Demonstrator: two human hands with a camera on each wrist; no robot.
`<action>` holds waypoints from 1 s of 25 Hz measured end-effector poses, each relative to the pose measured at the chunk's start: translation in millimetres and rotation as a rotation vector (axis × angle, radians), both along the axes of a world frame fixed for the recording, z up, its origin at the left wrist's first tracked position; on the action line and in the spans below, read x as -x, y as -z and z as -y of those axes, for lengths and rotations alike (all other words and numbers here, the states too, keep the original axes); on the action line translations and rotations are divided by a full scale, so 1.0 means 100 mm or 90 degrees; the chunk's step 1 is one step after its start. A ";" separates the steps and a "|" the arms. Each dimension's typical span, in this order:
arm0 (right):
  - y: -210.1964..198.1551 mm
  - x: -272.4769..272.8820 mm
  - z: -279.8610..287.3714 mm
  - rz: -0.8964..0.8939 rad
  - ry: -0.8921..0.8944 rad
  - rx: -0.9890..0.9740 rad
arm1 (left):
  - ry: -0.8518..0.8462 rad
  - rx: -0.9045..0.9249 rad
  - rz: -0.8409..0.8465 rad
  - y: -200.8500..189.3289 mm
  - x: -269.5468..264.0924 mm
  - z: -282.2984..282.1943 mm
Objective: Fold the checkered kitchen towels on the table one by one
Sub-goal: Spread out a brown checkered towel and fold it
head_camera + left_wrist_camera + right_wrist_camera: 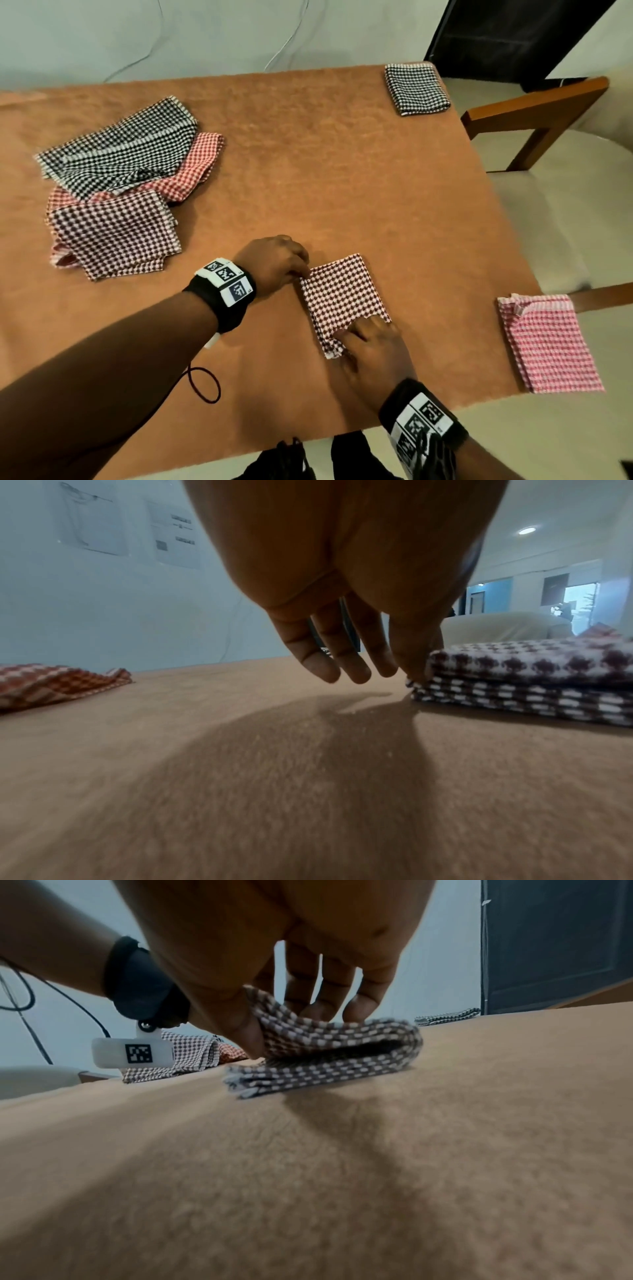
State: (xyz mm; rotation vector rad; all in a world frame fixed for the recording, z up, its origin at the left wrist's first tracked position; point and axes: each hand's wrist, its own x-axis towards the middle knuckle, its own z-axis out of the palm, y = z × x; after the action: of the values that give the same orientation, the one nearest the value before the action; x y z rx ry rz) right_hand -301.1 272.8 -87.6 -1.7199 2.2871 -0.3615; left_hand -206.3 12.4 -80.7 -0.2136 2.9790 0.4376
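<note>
Near the front edge of the brown cloth-covered table (308, 154) lies the folded maroon-and-white checkered towel (342, 298), a small thick rectangle of several layers. The right hand (373, 346) pinches its near corner, thumb under the raised top layer and fingers on top, as the right wrist view shows. The left hand (274, 263) meets the towel's far-left corner; its index fingertip and probably the thumb seem to nip that corner while the other fingers (322, 666) hang loose above the table, though the contact itself is partly hidden.

The woven cotton looks light, soft and limp, so it should sag unless held at two corners or along an edge, and the layers may slide apart if lifted by one.

At far left a loose heap of unfolded checkered towels (120, 188) waits. A folded black-and-white towel (416, 89) sits far right, a folded pink-and-white towel (548, 342) near right, overhanging the table edge.
</note>
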 end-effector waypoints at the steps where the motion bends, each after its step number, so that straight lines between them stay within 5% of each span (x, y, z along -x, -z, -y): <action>1: 0.01 -0.02 0.00 -0.009 -0.007 -0.007 | -0.015 -0.003 -0.011 0.01 -0.01 0.00; 6: 0.09 -0.08 0.05 0.028 0.046 0.034 | -0.174 -0.084 -0.048 -0.01 0.01 -0.08; 14: 0.12 -0.04 0.03 0.079 0.103 0.128 | -0.490 -0.445 -0.020 -0.03 0.04 -0.36; 25: -0.06 -0.22 0.05 -0.012 0.005 -0.035 | -0.425 -0.175 -0.037 0.08 0.06 -0.34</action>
State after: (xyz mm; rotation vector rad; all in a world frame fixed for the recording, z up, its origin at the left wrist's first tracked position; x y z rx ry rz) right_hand -278.7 268.0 -81.9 -1.6957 2.2952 -0.2831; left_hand -212.2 46.5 -89.0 -1.1845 2.7805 0.9151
